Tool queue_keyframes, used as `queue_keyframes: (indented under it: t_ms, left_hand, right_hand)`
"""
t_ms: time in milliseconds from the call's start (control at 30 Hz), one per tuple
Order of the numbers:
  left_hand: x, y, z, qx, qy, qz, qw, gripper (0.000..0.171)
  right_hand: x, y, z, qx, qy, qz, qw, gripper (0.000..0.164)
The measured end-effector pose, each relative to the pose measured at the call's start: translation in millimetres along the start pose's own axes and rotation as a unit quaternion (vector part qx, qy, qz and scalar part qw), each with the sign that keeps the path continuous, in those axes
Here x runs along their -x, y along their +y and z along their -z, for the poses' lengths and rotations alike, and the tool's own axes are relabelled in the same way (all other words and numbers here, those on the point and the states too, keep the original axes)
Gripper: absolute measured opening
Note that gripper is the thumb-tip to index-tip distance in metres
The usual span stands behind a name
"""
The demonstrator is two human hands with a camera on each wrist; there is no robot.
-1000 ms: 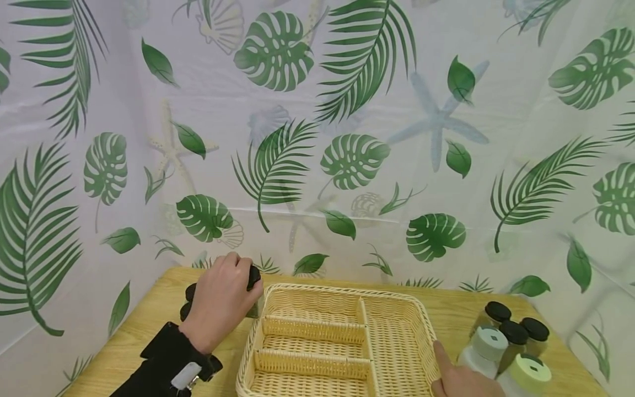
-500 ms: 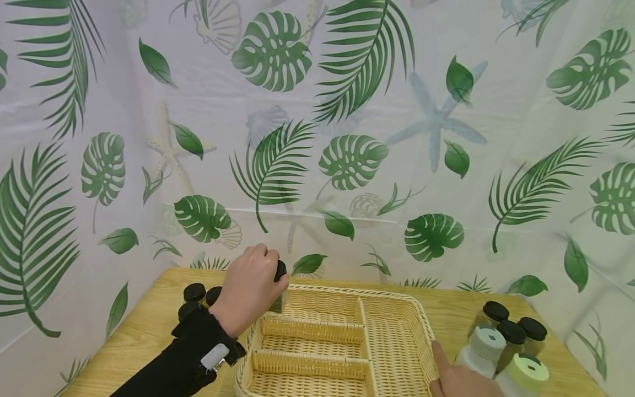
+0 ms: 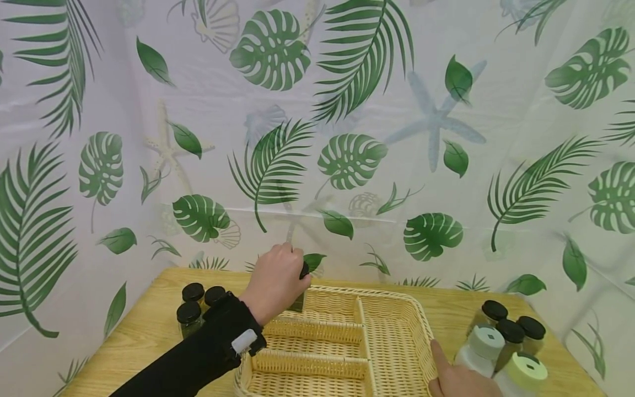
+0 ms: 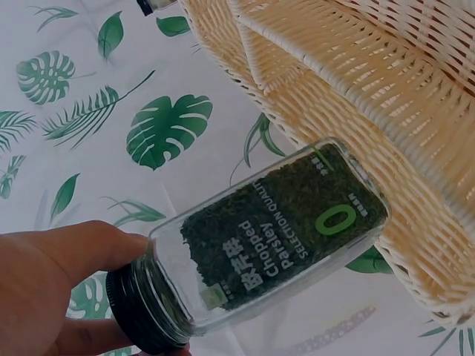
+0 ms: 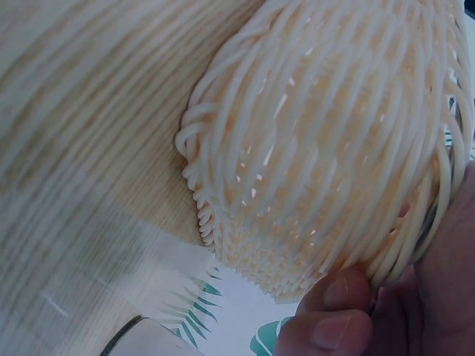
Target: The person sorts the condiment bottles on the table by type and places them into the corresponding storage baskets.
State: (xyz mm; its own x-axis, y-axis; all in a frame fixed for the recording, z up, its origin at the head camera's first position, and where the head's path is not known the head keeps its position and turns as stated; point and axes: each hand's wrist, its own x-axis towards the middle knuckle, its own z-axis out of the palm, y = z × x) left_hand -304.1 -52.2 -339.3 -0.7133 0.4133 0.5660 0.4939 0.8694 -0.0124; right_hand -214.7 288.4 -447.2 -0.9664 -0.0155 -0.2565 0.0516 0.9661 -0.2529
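My left hand [image 3: 275, 284] holds a glass jar of chopped parsley [image 4: 282, 230] by its black lid [image 4: 145, 308], thumb on one side and fingers on the other. In the head view the jar is mostly behind the hand, over the back left compartment of a woven basket [image 3: 392, 295]. The left wrist view shows the jar's base close to the wicker; whether they touch, I cannot tell. At the basket's right side, my right hand [image 3: 466, 380] grips the rim. Curled fingers [image 5: 334, 315] press against the outer wicker in the right wrist view.
Several black-lidded jars [image 3: 189, 313] stand left of the basket on the wooden table [image 3: 129, 353]. To its right are more black-lidded jars [image 3: 511, 332], a white-lidded bottle [image 3: 483, 344] and a yellow-lidded one [image 3: 526, 372]. A leaf-printed cloth [image 3: 317, 165] hangs behind.
My left hand has carried the parsley jar rightward from the table's left side to over the basket, uncovering the jars on the left. My right hand has stayed at the rim.
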Motion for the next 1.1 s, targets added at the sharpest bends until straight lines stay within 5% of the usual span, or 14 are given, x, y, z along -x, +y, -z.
queue_keyframes:
  t_ms: [400, 1100]
  left_hand:
    - [-17.9, 15.7, -17.8, 0.024, -0.029, -0.015, 0.9992, 0.018]
    - [-34.4, 43.6, -40.4, 0.02, -0.09, -0.043, 0.9948, 0.033]
  right_hand:
    - [6, -5, 4, -0.007, 0.005, 0.011, 1.0, 0.071]
    - [4, -1, 0, -0.001, 0.024, 0.017, 1.0, 0.07]
